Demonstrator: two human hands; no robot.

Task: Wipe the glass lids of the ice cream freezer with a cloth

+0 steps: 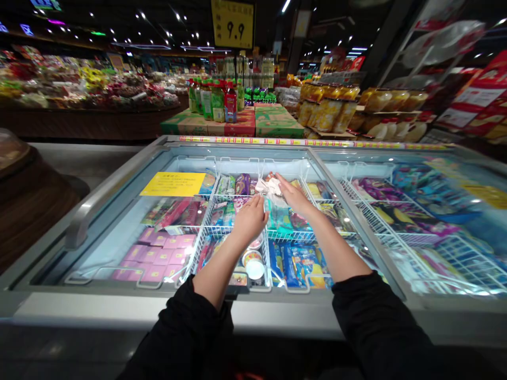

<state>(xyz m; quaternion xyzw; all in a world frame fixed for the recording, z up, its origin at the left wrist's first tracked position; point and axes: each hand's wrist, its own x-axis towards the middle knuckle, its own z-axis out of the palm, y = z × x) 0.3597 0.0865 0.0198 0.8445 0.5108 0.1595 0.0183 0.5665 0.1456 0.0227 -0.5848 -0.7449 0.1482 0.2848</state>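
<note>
A crumpled white cloth or tissue [272, 186] lies on the glass lid [119, 227] of a chest freezer. My right hand [292, 194] reaches in from the right with its fingers stretched out, and its fingertips meet the edge of the cloth. Whether any of the cloth is under the palm is hidden. Just short of the cloth, on the left, is my left hand [252, 213], laid low over the glass with its fingers extended and close together. Wire baskets of ice creams show through the glass beneath both hands, including blue packets [299, 261] and a tub with a white lid [254, 269].
A yellow notice [173, 183] sits on the lid at the left, near the freezer's grey handle [81, 216]. Boxes [279, 120] with bottles [217, 100] stand behind the freezer. Jars of yellow fruit [328, 108] are stacked at the back right.
</note>
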